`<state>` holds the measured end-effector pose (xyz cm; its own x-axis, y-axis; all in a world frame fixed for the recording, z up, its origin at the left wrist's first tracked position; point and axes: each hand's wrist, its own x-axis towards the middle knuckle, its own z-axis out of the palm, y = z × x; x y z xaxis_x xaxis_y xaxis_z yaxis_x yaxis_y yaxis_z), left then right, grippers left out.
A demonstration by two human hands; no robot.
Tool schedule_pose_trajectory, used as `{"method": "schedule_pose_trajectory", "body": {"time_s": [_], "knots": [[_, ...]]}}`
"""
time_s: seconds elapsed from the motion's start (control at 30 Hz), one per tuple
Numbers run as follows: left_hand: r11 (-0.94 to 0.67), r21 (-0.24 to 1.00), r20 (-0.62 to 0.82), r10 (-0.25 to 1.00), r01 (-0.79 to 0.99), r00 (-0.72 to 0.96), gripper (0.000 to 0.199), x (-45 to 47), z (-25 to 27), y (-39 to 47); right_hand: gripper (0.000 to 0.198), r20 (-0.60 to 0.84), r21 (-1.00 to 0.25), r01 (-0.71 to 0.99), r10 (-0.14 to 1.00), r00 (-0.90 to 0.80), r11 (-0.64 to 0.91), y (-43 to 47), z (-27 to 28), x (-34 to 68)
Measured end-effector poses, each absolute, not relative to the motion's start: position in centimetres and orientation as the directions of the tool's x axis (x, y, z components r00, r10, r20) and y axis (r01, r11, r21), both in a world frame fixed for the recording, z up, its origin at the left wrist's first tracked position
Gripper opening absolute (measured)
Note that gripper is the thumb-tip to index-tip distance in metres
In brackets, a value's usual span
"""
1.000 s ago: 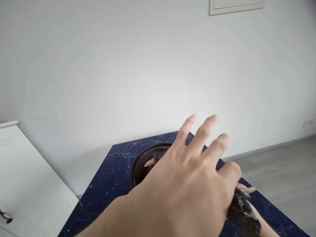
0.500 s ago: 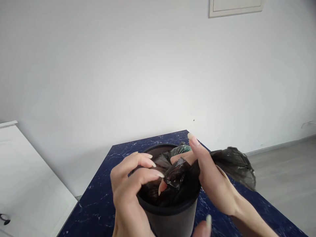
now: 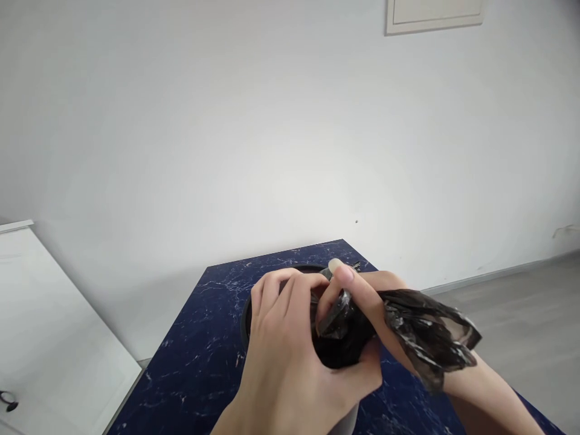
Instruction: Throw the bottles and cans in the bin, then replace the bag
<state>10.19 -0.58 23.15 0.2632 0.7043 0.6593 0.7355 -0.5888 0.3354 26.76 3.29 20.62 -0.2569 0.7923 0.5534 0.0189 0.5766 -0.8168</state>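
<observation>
A dark round bin (image 3: 245,323) stands beneath my hands, mostly covered by them. A thin black plastic bag (image 3: 428,332) comes up out of it, its gathered top hanging loose to the right over my right wrist. My left hand (image 3: 287,350) curls over the bin's opening, its fingers and thumb wrapped around the bunched bag. Thumb up, my right hand (image 3: 362,299) grips the bag's twisted neck from the right. A looped fold of the bag shows between both hands. Some of the right fingertips are hidden by the bag and the left hand.
The bin stands on a dark blue, marble-patterned table (image 3: 199,338) against a pale wall (image 3: 226,151). A white cabinet (image 3: 54,320) with a black handle is at the left. Grey flooring (image 3: 521,308) lies to the right, and a framed panel (image 3: 432,15) is on the wall above.
My left hand has moved right and over the bin, closing around the bag. My right hand has turned, and the bag's loose end now hangs lower over the wrist.
</observation>
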Motion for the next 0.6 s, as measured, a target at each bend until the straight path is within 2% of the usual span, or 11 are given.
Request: {"method": "schedule_pose_trajectory", "body": {"time_s": [0.07, 0.17, 0.23, 0.3, 0.37, 0.4, 0.5, 0.6], "knots": [[-0.594, 0.370, 0.631, 0.725, 0.714, 0.276, 0.034, 10.4, 23.4, -0.3, 0.047, 0.520, -0.827, 0.044, 0.792, -0.319, 0.561, 2.8, 21.5, 26.5], [-0.620, 0.438, 0.563, 0.754, 0.651, 0.339, 0.024, 10.1, 23.7, 0.1, 0.047, 0.551, -0.787, 0.063, 0.746, -0.375, 0.613, 2.3, 22.1, 26.7], [-0.616, 0.478, 0.522, 0.773, 0.626, 0.362, 0.027, 9.6, 24.0, 0.2, 0.043, 0.569, -0.758, 0.089, 0.721, -0.396, 0.646, 2.1, 21.8, 27.2], [-0.609, 0.490, 0.499, 0.783, 0.624, 0.372, 0.027, 9.1, 24.1, 0.4, 0.028, 0.597, -0.728, 0.130, 0.716, -0.362, 0.673, 2.0, 21.2, 27.8], [-0.611, 0.478, 0.497, 0.780, 0.631, 0.380, 0.014, 8.6, 24.2, 0.6, 0.010, 0.607, -0.702, 0.156, 0.698, -0.379, 0.695, 1.9, 20.7, 28.4], [-0.614, 0.471, 0.496, 0.778, 0.633, 0.386, 0.009, 8.4, 24.3, 0.7, 0.008, 0.593, -0.696, 0.157, 0.685, -0.423, 0.701, 1.9, 20.6, 28.6], [-0.630, 0.461, 0.477, 0.770, 0.625, 0.424, 0.012, 7.9, 24.5, 1.0, 0.016, 0.503, -0.715, 0.138, 0.641, -0.580, 0.685, 1.7, 21.2, 28.8], [-0.654, 0.471, 0.446, 0.756, 0.592, 0.480, 0.011, 7.5, 24.8, 1.2, 0.014, 0.479, -0.746, 0.121, 0.654, -0.585, 0.655, 1.7, 22.0, 28.6]]}}
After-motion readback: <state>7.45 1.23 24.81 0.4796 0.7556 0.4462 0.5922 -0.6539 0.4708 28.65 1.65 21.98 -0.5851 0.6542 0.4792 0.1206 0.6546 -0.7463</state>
